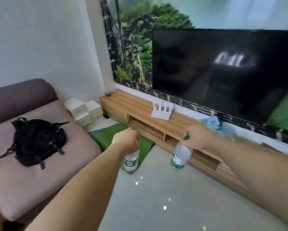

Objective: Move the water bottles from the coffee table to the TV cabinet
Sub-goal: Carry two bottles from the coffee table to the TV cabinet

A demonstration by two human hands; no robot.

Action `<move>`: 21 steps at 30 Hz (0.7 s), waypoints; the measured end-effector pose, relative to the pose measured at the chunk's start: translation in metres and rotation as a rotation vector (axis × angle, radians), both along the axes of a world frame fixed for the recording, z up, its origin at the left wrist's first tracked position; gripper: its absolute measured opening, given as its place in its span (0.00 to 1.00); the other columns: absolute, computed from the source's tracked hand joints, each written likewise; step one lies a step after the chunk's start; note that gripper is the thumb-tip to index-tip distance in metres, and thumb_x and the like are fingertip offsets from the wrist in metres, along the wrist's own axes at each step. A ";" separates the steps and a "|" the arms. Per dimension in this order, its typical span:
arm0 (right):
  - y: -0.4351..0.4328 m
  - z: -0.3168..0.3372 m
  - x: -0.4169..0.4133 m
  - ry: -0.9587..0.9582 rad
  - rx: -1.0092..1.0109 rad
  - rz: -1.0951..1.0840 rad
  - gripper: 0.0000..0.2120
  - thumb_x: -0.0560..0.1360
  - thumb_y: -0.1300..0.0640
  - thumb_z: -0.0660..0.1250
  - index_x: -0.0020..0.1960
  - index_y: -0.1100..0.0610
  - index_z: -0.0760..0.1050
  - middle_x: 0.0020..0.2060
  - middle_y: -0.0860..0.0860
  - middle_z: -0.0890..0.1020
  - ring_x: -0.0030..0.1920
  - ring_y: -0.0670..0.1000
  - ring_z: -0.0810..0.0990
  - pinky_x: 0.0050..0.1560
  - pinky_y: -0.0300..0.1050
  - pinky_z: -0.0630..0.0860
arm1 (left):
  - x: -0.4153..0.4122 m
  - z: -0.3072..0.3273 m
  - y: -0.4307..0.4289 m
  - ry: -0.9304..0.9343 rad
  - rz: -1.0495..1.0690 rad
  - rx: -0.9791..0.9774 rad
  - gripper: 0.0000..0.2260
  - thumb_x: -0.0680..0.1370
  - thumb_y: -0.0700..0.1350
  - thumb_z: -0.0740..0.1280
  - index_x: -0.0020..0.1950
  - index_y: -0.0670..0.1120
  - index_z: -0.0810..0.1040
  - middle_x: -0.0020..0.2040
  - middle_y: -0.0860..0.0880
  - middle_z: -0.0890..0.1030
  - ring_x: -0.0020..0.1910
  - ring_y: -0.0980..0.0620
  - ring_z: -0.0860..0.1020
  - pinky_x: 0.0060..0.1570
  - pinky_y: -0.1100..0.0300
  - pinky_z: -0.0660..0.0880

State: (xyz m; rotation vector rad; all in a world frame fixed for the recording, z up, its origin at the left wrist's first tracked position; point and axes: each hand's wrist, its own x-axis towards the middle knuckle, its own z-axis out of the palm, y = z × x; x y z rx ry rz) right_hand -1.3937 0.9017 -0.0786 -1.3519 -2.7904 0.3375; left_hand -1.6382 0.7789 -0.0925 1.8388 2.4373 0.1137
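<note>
Two clear water bottles with green labels hang from my hands above the grey floor. My left hand [126, 140] grips the neck of the left water bottle [130, 161], whose cap is hidden by my fingers. My right hand [196, 137] holds the right water bottle [180, 157] by its green-capped top. The long, low wooden TV cabinet [140, 104] runs along the wall just beyond both hands. The coffee table is out of view.
A white router [161, 112] and a blue-and-yellow packet [209, 122] sit on the cabinet under a large dark TV [223, 72]. A brown sofa [40, 147] with a black backpack [38, 140] is at left. White boxes [83, 110] and a green mat [110, 137] lie in the corner.
</note>
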 end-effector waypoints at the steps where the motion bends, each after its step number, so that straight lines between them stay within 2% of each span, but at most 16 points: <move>1: 0.004 -0.001 0.026 0.012 -0.013 -0.080 0.16 0.68 0.46 0.69 0.34 0.54 0.66 0.30 0.50 0.72 0.36 0.53 0.72 0.35 0.46 0.67 | 0.022 -0.001 0.020 -0.015 -0.066 -0.004 0.08 0.74 0.46 0.62 0.51 0.51 0.76 0.51 0.48 0.74 0.47 0.45 0.76 0.41 0.56 0.71; 5: 0.007 -0.009 0.128 -0.056 0.007 -0.331 0.13 0.67 0.45 0.68 0.38 0.53 0.69 0.37 0.50 0.77 0.42 0.54 0.76 0.37 0.47 0.70 | 0.111 -0.010 0.084 -0.043 -0.322 -0.044 0.08 0.74 0.47 0.64 0.52 0.53 0.76 0.56 0.49 0.75 0.50 0.45 0.77 0.44 0.56 0.72; 7: 0.001 -0.014 0.177 -0.090 0.024 -0.448 0.13 0.67 0.43 0.67 0.37 0.51 0.68 0.37 0.49 0.77 0.40 0.53 0.76 0.34 0.45 0.68 | 0.155 -0.014 0.110 -0.029 -0.435 -0.049 0.08 0.74 0.48 0.64 0.53 0.53 0.75 0.57 0.48 0.74 0.52 0.43 0.77 0.44 0.56 0.71; 10: -0.016 -0.017 0.246 -0.076 0.006 -0.627 0.14 0.67 0.43 0.66 0.34 0.50 0.66 0.31 0.47 0.73 0.30 0.48 0.70 0.27 0.43 0.62 | 0.221 -0.016 0.140 -0.001 -0.590 -0.043 0.09 0.74 0.49 0.64 0.53 0.53 0.75 0.56 0.48 0.75 0.52 0.43 0.77 0.43 0.55 0.69; 12: -0.031 -0.022 0.289 -0.085 -0.040 -0.742 0.13 0.69 0.43 0.65 0.36 0.50 0.67 0.32 0.48 0.73 0.31 0.47 0.70 0.28 0.43 0.63 | 0.267 -0.018 0.153 0.006 -0.700 -0.049 0.09 0.73 0.49 0.65 0.53 0.53 0.75 0.54 0.48 0.75 0.52 0.44 0.76 0.44 0.55 0.71; 16: -0.062 -0.032 0.361 -0.077 -0.131 -0.939 0.14 0.69 0.41 0.65 0.46 0.50 0.72 0.37 0.47 0.75 0.35 0.46 0.73 0.29 0.42 0.66 | 0.355 -0.027 0.167 -0.039 -0.889 -0.078 0.12 0.72 0.49 0.65 0.55 0.52 0.75 0.55 0.47 0.77 0.53 0.44 0.77 0.45 0.56 0.72; 21: -0.088 -0.032 0.428 -0.048 -0.210 -1.048 0.14 0.66 0.43 0.64 0.42 0.53 0.75 0.35 0.49 0.78 0.34 0.49 0.77 0.30 0.43 0.69 | 0.449 -0.029 0.171 -0.035 -1.076 -0.106 0.12 0.72 0.52 0.65 0.54 0.53 0.74 0.54 0.48 0.78 0.51 0.45 0.76 0.43 0.58 0.69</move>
